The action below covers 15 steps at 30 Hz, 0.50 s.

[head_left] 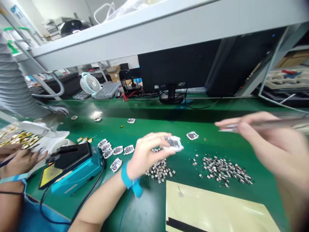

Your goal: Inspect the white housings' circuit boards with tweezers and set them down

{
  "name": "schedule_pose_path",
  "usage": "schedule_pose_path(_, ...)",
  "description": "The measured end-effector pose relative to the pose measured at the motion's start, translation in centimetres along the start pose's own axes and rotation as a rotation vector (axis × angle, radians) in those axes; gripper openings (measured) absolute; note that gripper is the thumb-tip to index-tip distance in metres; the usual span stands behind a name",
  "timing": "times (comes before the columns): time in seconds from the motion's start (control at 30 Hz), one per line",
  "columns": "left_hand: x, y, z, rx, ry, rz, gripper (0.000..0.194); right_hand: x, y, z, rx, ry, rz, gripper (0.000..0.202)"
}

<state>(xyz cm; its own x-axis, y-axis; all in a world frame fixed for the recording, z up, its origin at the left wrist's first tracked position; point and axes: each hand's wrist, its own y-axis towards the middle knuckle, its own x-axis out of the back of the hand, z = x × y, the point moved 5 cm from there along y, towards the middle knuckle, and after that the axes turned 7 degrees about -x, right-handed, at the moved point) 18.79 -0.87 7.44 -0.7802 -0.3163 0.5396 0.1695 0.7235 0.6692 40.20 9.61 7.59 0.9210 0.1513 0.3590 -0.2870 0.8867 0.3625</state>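
Fingers of the left hand (pixel 147 154) pinch a small silver part (pixel 174 143) above the green bench (pixel 145 112); the right hand (pixel 263 138) grips blurred tweezers (pixel 265 125) near scattered metal chips (pixel 224 168).

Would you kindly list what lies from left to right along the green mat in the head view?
Teal soldering station → row of small silver modules → left hand holding one module → pile of tiny grey metal parts → right hand with tweezers.
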Motion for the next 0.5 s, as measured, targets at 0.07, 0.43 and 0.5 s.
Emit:
schedule_pose_path(0.07,-0.4,0.8,4.8,0.161,-0.076,-0.021,0.012,-0.9,2.9,-3.9,-0.117,-0.355,0.125,0.028)
schedule_pose_path(0.43,-6.0,0.3,23.0,0.42,-0.04,0.104,0.024,-7.8,4.7,-13.8,0.0,-0.67,0.479,0.015)
schedule_pose_path(0.5,-6.8,0.6,23.8,0.418,-0.04,0.128,0.025,-8.2,4.8,-14.1,0.027,-0.715,0.462,0.013)
